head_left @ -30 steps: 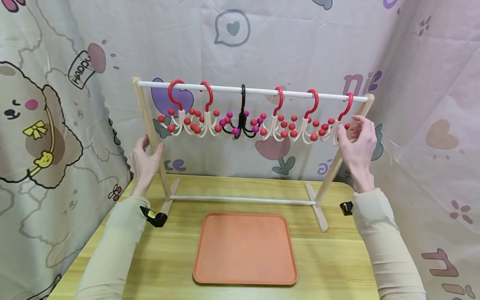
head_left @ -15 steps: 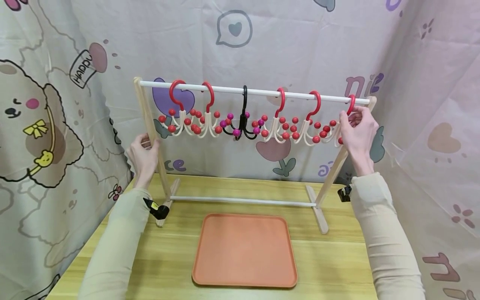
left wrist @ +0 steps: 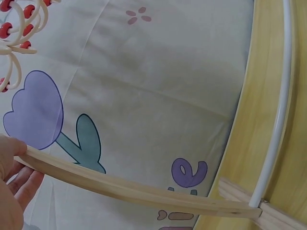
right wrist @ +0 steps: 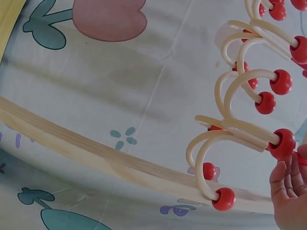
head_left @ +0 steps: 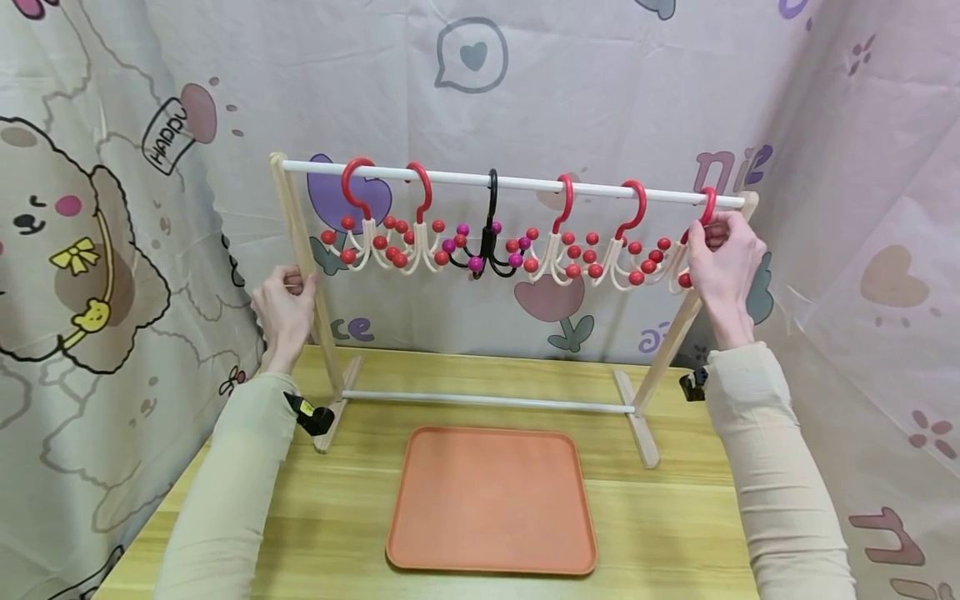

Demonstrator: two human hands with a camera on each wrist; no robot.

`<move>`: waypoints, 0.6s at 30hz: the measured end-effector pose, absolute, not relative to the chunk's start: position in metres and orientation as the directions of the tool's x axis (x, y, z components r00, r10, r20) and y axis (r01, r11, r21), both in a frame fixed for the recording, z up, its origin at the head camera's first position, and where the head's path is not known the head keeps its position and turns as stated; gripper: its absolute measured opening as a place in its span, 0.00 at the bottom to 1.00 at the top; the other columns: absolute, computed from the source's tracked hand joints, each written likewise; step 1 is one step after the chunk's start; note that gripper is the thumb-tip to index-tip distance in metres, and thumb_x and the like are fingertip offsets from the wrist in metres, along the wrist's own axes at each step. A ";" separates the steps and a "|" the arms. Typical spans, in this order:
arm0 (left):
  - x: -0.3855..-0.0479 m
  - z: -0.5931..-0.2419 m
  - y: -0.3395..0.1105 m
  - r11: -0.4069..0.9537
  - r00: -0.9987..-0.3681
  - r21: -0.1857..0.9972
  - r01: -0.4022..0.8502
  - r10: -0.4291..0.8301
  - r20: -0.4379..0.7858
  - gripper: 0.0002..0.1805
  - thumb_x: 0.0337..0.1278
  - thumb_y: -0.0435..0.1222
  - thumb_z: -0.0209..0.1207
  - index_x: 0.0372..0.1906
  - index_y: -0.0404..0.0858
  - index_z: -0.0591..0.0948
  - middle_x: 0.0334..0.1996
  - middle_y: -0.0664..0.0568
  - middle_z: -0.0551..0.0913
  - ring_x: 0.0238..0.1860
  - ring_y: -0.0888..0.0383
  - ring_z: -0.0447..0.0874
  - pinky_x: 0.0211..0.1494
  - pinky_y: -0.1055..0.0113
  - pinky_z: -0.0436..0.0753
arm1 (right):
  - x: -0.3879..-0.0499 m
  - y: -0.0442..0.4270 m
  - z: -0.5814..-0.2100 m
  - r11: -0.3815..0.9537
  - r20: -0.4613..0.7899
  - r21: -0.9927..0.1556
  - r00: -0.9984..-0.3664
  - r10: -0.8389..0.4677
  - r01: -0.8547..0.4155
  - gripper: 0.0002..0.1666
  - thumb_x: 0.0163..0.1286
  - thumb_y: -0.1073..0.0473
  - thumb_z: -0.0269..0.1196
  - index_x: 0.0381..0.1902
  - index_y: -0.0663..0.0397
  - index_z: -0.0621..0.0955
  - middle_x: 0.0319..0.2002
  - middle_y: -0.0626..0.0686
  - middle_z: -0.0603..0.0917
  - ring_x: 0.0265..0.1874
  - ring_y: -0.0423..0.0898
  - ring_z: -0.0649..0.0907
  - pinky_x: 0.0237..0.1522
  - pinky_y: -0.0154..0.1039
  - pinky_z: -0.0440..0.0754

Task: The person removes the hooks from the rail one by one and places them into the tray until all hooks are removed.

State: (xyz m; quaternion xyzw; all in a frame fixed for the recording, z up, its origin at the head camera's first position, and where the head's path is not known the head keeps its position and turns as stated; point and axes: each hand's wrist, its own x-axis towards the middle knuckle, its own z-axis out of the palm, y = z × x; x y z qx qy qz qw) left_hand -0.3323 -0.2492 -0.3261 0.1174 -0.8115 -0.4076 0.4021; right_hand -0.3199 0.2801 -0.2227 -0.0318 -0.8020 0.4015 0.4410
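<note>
The left hand (head_left: 283, 310) gripped a clothes rack's (head_left: 487, 402) left post (head_left: 325, 333) while the right hand (head_left: 727, 258) pinched the endmost red-hooked hanger (head_left: 708, 203).
The hanger hung on the white bar (head_left: 457, 177) beside the right post (head_left: 667, 350), its prongs (right wrist: 247, 128) close to its neighbor's; a sideways tug could have snagged them, and a loosened left grip might have let the rack tip.
</note>
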 end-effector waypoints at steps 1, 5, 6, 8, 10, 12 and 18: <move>-0.332 -0.326 -0.249 0.640 -0.653 0.756 0.137 -0.515 0.555 0.16 0.66 0.39 0.61 0.50 0.31 0.84 0.45 0.39 0.89 0.37 0.60 0.82 0.40 0.80 0.69 | -0.320 0.280 -0.222 0.675 0.683 -0.672 -0.608 0.405 -0.305 0.20 0.74 0.51 0.59 0.53 0.61 0.82 0.37 0.47 0.83 0.29 0.24 0.73 0.37 0.20 0.71; -0.332 -0.326 -0.250 0.639 -0.664 0.755 0.145 -0.503 0.553 0.16 0.66 0.38 0.62 0.51 0.30 0.83 0.46 0.38 0.89 0.36 0.62 0.80 0.38 0.83 0.67 | -0.317 0.278 -0.220 0.670 0.696 -0.668 -0.590 0.410 -0.323 0.20 0.73 0.52 0.59 0.52 0.61 0.82 0.35 0.43 0.82 0.29 0.23 0.73 0.37 0.20 0.71; -0.332 -0.325 -0.250 0.639 -0.665 0.755 0.146 -0.502 0.553 0.16 0.66 0.38 0.62 0.51 0.30 0.83 0.46 0.38 0.89 0.35 0.64 0.78 0.38 0.83 0.67 | -0.316 0.278 -0.219 0.668 0.700 -0.668 -0.584 0.412 -0.329 0.20 0.73 0.52 0.59 0.52 0.61 0.82 0.35 0.42 0.82 0.29 0.23 0.73 0.37 0.20 0.72; -0.332 -0.325 -0.250 0.639 -0.666 0.755 0.145 -0.501 0.553 0.16 0.66 0.38 0.62 0.51 0.30 0.83 0.46 0.38 0.89 0.34 0.69 0.75 0.39 0.82 0.67 | -0.314 0.278 -0.219 0.664 0.706 -0.666 -0.573 0.415 -0.340 0.20 0.73 0.51 0.59 0.52 0.61 0.82 0.35 0.40 0.82 0.29 0.24 0.74 0.38 0.21 0.73; -0.332 -0.325 -0.250 0.640 -0.667 0.754 0.146 -0.500 0.553 0.16 0.66 0.38 0.62 0.51 0.30 0.83 0.46 0.38 0.89 0.34 0.69 0.75 0.39 0.81 0.67 | -0.312 0.277 -0.219 0.656 0.710 -0.667 -0.566 0.419 -0.352 0.21 0.73 0.49 0.59 0.52 0.60 0.82 0.35 0.38 0.82 0.30 0.25 0.75 0.39 0.21 0.74; -0.332 -0.325 -0.250 0.640 -0.669 0.754 0.147 -0.497 0.553 0.16 0.67 0.39 0.61 0.51 0.30 0.83 0.46 0.38 0.89 0.35 0.65 0.78 0.38 0.81 0.67 | -0.310 0.277 -0.218 0.651 0.714 -0.667 -0.558 0.422 -0.362 0.22 0.73 0.48 0.59 0.53 0.59 0.82 0.35 0.36 0.81 0.30 0.25 0.76 0.41 0.21 0.76; -0.331 -0.326 -0.250 0.642 -0.675 0.753 0.148 -0.491 0.551 0.17 0.68 0.39 0.60 0.51 0.29 0.83 0.46 0.37 0.89 0.40 0.53 0.82 0.37 0.81 0.66 | -0.307 0.278 -0.216 0.628 0.735 -0.661 -0.521 0.434 -0.410 0.19 0.73 0.51 0.59 0.52 0.60 0.82 0.31 0.27 0.75 0.29 0.25 0.77 0.40 0.20 0.76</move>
